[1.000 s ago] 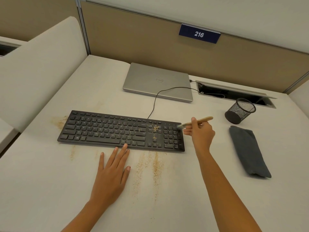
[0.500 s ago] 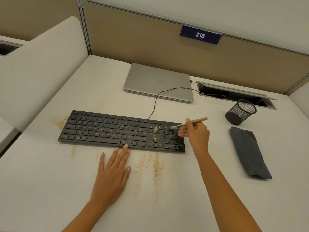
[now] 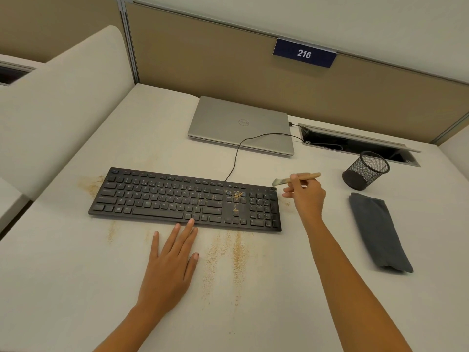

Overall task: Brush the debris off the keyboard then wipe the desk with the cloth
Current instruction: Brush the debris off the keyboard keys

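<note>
A black keyboard (image 3: 177, 196) lies across the middle of the white desk (image 3: 76, 288), with sandy debris (image 3: 236, 194) on the keys left of its number pad. More debris (image 3: 237, 252) streaks the desk in front of it and at its left end. My right hand (image 3: 307, 196) pinches a small wooden-handled brush (image 3: 297, 178), bristles pointing left just above the keyboard's back right corner. My left hand (image 3: 170, 262) lies flat on the desk, fingertips touching the keyboard's front edge. A folded dark grey cloth (image 3: 378, 232) rests at the right.
A shut silver laptop (image 3: 241, 123) sits behind the keyboard, whose cable (image 3: 238, 153) runs to an open cable hatch (image 3: 355, 146). A black mesh pen cup (image 3: 365, 170) stands beyond the cloth. Partition walls close off the back and left.
My right hand has swept the brush from over the number pad rightward, off the keyboard's right end and slightly up. The left hand has stayed put.
</note>
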A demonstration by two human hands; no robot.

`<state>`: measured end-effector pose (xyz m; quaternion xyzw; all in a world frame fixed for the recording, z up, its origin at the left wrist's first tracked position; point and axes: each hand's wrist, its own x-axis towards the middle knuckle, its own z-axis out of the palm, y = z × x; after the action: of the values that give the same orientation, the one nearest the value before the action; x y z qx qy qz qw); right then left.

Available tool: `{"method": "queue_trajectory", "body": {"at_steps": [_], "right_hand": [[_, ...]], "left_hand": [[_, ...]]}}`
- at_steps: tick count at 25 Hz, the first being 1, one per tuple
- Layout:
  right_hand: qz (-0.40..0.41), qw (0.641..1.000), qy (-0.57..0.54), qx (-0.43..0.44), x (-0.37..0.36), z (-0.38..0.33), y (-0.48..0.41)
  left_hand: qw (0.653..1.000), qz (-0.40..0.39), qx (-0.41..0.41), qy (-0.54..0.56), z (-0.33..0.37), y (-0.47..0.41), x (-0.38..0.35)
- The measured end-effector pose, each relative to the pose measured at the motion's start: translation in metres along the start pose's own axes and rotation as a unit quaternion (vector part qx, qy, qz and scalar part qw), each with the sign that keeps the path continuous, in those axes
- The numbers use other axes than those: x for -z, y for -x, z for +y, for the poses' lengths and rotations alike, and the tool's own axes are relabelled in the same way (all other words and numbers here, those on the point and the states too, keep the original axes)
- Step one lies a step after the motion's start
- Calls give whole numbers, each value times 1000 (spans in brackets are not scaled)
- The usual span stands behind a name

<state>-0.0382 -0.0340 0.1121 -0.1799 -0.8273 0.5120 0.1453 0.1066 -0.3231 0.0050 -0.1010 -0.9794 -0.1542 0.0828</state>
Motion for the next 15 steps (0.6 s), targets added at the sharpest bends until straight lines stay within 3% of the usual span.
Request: {"method": "queue_trajectory", "body": {"at_steps": [3,6,10,13,15], "right_hand": [[-65,994,79,43,-3,-5,-10],[-21,983,169,67,-2,-6,-16],[-78,987,131,50,-6,-7,-10],[-4,985,164,48,-4,-1,-9],[-3,986,152,71,-3,-3,-7]], "left_hand": [[1000,-1,1,-1,0,0,0],[1000,-2,2,-1,1,0,0],[1000,-1,2,-4,0,0,0],[1000,1,1,-3,0,0,0],[1000,4,2,-1,0,0,0]]}}
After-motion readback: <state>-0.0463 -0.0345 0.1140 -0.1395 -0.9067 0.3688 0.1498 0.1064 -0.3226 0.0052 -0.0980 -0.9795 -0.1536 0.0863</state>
